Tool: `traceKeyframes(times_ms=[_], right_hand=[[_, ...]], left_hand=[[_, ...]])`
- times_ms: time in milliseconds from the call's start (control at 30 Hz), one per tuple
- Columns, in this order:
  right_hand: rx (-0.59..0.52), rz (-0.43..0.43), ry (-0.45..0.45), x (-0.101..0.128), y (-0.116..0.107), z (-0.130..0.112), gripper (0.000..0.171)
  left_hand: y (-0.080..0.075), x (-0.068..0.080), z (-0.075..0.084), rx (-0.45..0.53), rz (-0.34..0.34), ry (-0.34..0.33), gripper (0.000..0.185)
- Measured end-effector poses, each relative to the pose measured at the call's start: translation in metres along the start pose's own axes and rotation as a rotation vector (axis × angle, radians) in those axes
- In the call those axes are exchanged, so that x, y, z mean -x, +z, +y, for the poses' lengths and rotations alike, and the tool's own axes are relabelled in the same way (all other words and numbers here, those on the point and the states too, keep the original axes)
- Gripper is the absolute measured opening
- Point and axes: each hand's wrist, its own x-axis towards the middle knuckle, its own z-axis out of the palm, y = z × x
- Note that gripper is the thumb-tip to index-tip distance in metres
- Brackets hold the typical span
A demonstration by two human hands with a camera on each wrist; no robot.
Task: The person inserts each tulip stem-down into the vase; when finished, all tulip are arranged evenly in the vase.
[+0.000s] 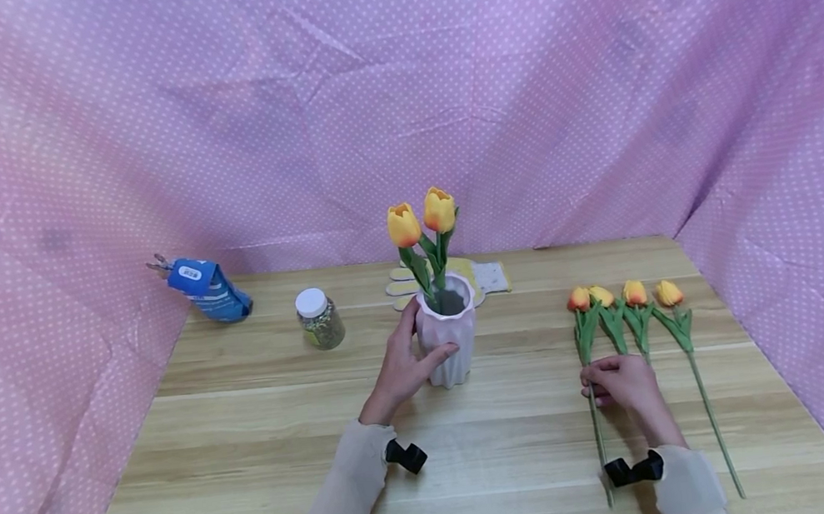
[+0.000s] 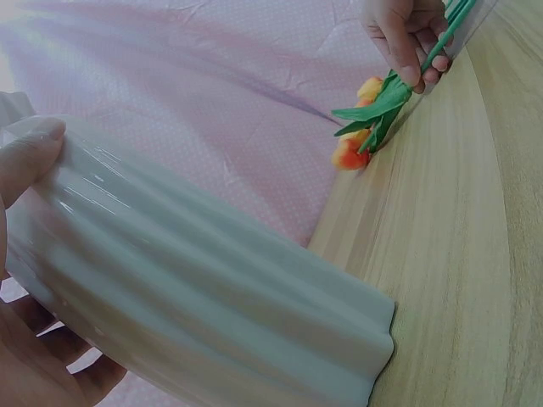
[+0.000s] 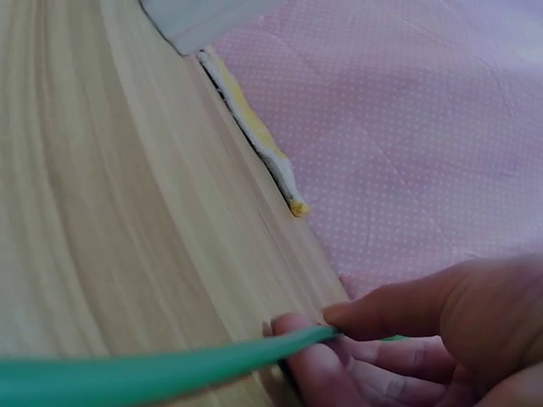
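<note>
A white ribbed vase (image 1: 448, 349) stands upright on the table with two yellow-orange tulips (image 1: 421, 216) in it. My left hand (image 1: 402, 363) holds the vase from its left side, thumb across the front; in the left wrist view the thumb and curled fingers lie around its glossy wall (image 2: 212, 280). Over at the right, several more tulips (image 1: 634, 294) lie side by side, heads away from me. My right hand (image 1: 624, 381) pinches the green stem (image 3: 170, 373) of the leftmost one between thumb and fingers.
Behind the vase lies a yellow and white work glove (image 1: 491, 275). A jar with a white lid (image 1: 322, 321) stands left of the vase, and a blue pouch (image 1: 212, 290) sits at the far left corner. Pink dotted cloth (image 1: 501, 97) hangs around the wooden table (image 1: 237, 460).
</note>
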Motion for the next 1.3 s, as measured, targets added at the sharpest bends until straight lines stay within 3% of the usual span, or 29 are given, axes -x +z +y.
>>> traceKeyframes(times_ms=[667,1300], right_hand=[[-0.211,-0.093,-0.025,-0.0008,-0.0047,-0.0019,0.040],[-0.307,-0.060,-0.083,0.0014,-0.0087,-0.0033,0.033]], left_hand=[[0.0000,0.0000,-0.0002,0.003,0.000,-0.004,0.087],[-0.0002,0.0000,-0.0008,0.007,-0.004,0.000,0.087]])
